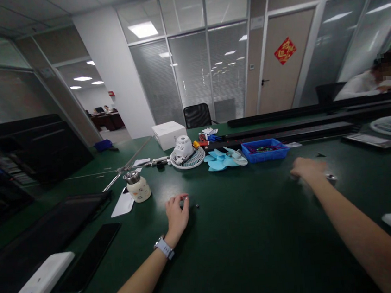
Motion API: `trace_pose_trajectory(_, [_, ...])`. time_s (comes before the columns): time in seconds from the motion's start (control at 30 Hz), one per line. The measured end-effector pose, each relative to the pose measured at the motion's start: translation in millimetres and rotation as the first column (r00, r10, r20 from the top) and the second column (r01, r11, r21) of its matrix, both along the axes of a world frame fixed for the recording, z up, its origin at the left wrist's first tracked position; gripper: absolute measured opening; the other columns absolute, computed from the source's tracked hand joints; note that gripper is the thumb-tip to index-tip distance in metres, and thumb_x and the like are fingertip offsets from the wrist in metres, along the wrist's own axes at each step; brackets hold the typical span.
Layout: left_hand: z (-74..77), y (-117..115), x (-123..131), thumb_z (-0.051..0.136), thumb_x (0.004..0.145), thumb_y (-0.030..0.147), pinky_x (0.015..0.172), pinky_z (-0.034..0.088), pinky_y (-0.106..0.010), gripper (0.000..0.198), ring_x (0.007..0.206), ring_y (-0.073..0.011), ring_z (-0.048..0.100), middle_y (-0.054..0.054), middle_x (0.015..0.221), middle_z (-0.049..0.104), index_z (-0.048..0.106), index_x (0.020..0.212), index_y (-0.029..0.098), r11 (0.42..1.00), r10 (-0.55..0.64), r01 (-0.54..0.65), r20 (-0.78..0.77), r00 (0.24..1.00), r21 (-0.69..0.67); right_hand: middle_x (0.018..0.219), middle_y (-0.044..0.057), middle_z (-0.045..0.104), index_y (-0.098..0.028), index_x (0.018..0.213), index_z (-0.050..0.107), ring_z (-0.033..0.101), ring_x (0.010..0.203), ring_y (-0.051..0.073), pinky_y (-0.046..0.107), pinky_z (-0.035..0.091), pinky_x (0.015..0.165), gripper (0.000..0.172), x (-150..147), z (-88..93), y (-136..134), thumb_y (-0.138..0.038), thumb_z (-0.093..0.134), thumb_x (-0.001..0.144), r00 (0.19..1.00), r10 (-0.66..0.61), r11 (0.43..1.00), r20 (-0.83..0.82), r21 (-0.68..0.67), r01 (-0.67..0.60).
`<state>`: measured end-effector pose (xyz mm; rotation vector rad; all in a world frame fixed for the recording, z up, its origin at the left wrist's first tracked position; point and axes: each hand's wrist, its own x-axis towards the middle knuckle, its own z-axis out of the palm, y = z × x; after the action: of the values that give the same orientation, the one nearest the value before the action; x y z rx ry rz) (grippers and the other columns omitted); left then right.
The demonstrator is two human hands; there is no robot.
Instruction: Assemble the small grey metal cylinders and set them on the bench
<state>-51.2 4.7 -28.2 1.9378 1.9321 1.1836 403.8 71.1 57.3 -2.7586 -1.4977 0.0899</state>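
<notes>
My left hand (178, 217), with a watch (164, 247) on the wrist, rests on the green tabletop (240, 244). Its fingers are loosely curved and the thumb stands apart from them, with nothing visible between. Just right of the thumb lies a tiny dark metal piece (197, 206), too small to name. Farther right, my right hand (307, 168) is stretched over the table and smeared by motion. Its fingertips are not clear, so whether they hold anything does not show. Partly behind that wrist sits a small shiny metal part (330, 177).
Across the middle stand a cream flask (139, 189), a white fan body on its grille (185, 153), blue fan blades (218, 160) and a blue tray (268, 154) of small parts. A white box (169, 134) is behind. Black bars (305, 131) lie along the back; a person (377, 78) sits beyond.
</notes>
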Motion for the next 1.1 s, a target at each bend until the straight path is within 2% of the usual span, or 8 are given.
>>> trace_pose_trajectory(0.17, [0.1, 0, 1, 0.044, 0.088, 0.039, 0.090, 0.038, -0.042, 0.031, 0.098, -0.0244, 0.051, -0.007, 0.098, 0.063, 0.065, 0.101, 0.022, 1.000, 0.003, -0.003, -0.014, 1.000, 0.007, 0.120, 0.032, 0.053, -0.003, 0.109, 0.064, 0.047, 0.118, 0.040, 0.055, 0.027, 0.096, 0.035, 6, -12.4, -3, -0.014, 0.050, 0.079, 0.990, -0.119, 0.975, 0.078, 0.195, 0.102])
trace_pose_trajectory(0.23, [0.4, 1, 1, 0.044, 0.087, 0.039, 0.090, 0.038, -0.042, 0.031, 0.098, -0.0248, 0.052, -0.008, 0.098, 0.063, 0.064, 0.101, 0.020, 1.000, 0.008, -0.008, -0.011, 1.000, 0.013, 0.134, 0.031, 0.042, -0.004, 0.122, 0.057, 0.037, 0.128, 0.038, 0.054, 0.026, 0.098, 0.043, -18, -21.6, -6, -0.010, 0.046, 0.080, 0.978, -0.022, 0.923, 0.207, 0.380, -0.060])
trace_pose_trajectory(0.37, [1.0, 1, 1, 0.045, 0.086, 0.040, 0.089, 0.038, -0.042, 0.031, 0.097, -0.0256, 0.052, -0.009, 0.097, 0.063, 0.063, 0.099, 0.018, 0.999, 0.029, -0.029, 0.010, 1.000, 0.028, 0.136, 0.013, 0.048, -0.020, 0.123, 0.060, 0.039, 0.128, 0.026, 0.047, 0.026, 0.105, 0.040, -107, -44.7, -15, -0.020, 0.049, 0.085, 0.766, 0.577, 0.602, 0.285, 0.485, -0.634])
trace_pose_trajectory(0.43, [1.3, 0, 1, 0.045, 0.086, 0.040, 0.090, 0.038, -0.042, 0.031, 0.096, -0.0254, 0.052, -0.009, 0.097, 0.063, 0.062, 0.099, 0.017, 0.999, 0.023, -0.023, 0.016, 1.000, 0.042, 0.131, 0.008, 0.054, -0.027, 0.124, 0.060, 0.046, 0.123, 0.023, 0.044, 0.031, 0.103, 0.039, -157, -55.4, -22, -0.038, 0.050, 0.087, 0.577, 0.808, 0.461, 0.120, 0.481, -0.746])
trace_pose_trajectory(0.5, [1.7, 0, 1, 0.044, 0.087, 0.040, 0.091, 0.038, -0.043, 0.031, 0.096, -0.0251, 0.053, -0.009, 0.097, 0.063, 0.061, 0.098, 0.017, 0.998, 0.014, -0.015, 0.015, 1.000, 0.056, 0.130, 0.007, 0.055, -0.029, 0.128, 0.057, 0.049, 0.120, 0.023, 0.043, 0.036, 0.100, 0.049, -199, -62.9, -31, -0.053, 0.051, 0.085, 0.425, 0.904, 0.387, -0.037, 0.494, -0.779])
trace_pose_trajectory(0.63, [2.2, -1, 1, 0.042, 0.088, 0.040, 0.091, 0.038, -0.043, 0.031, 0.097, -0.0251, 0.052, -0.009, 0.098, 0.063, 0.060, 0.097, 0.017, 0.998, 0.015, -0.016, 0.009, 1.000, 0.061, 0.122, 0.005, 0.062, -0.027, 0.125, 0.059, 0.053, 0.114, 0.022, 0.040, 0.040, 0.096, 0.056, -249, -67.9, -41, -0.059, 0.057, 0.079, 0.329, 0.930, 0.361, -0.163, 0.574, -0.735])
trace_pose_trajectory(0.83, [3.0, -1, 2, 0.041, 0.089, 0.040, 0.092, 0.038, -0.043, 0.030, 0.098, -0.0249, 0.053, -0.009, 0.099, 0.063, 0.060, 0.097, 0.018, 0.999, 0.008, -0.008, 0.004, 1.000, 0.053, 0.117, 0.003, 0.065, -0.028, 0.113, 0.068, 0.055, 0.108, 0.019, 0.035, 0.040, 0.093, 0.036, -267, -70.9, -37, -0.048, 0.057, 0.084, 0.216, 0.969, 0.246, -0.121, 0.577, -0.779])
trace_pose_trajectory(1.1, [3.7, -2, 2, 0.041, 0.089, 0.040, 0.093, 0.038, -0.044, 0.030, 0.098, -0.0256, 0.052, -0.009, 0.099, 0.063, 0.060, 0.097, 0.019, 0.999, 0.010, -0.009, -0.003, 1.000, 0.045, 0.116, 0.003, 0.064, -0.031, 0.096, 0.074, 0.055, 0.108, 0.020, 0.039, 0.039, 0.093, 0.021, -258, -60.9, -37, -0.042, 0.060, 0.084, 0.262, 0.964, 0.242, -0.047, 0.570, -0.785])
